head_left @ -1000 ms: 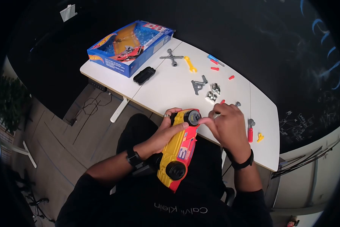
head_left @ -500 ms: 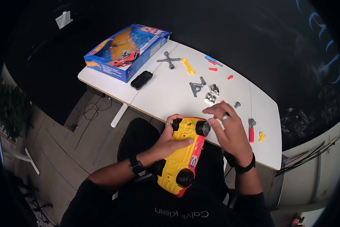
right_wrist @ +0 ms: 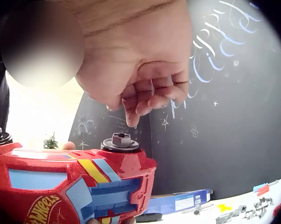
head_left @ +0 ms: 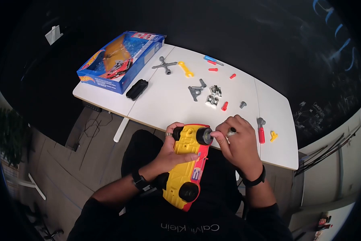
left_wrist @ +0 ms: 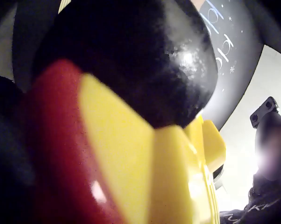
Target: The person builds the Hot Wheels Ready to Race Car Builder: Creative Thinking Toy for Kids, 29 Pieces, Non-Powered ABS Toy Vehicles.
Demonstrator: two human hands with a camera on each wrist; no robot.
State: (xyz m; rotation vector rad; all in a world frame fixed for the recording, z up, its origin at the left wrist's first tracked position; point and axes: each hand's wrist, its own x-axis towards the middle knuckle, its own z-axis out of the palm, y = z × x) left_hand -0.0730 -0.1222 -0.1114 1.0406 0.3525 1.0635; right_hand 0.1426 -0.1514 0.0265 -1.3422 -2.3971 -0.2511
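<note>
My left hand (head_left: 170, 156) grips a toy car (head_left: 184, 160) over my lap, its yellow underside turned up and its red side facing right. The thumb lies across the underside. My right hand (head_left: 238, 140) is beside the front wheel (head_left: 205, 136), thumb tip right at the hub in the head view, other fingers loosely curled. In the right wrist view a grey hex nut (right_wrist: 121, 139) sits on that wheel's hub, just below the curled fingers, which hold nothing. A black wheel (left_wrist: 145, 60) and yellow body fill the left wrist view.
On the white table (head_left: 168, 104) lie a grey cross wrench (head_left: 164, 65), yellow wrench (head_left: 186, 69), blue screwdriver (head_left: 211, 60), chrome parts (head_left: 212, 100), a red bolt (head_left: 225, 106), a grey bolt (head_left: 243, 105), a red-handled tool (head_left: 261, 132) and a black tray (head_left: 137, 89). A blue box (head_left: 120, 64) stands far left.
The car has rolled to show more of its underside. My right hand drew back from the front wheel with fingers spread, then came back beside it with fingers curled.
</note>
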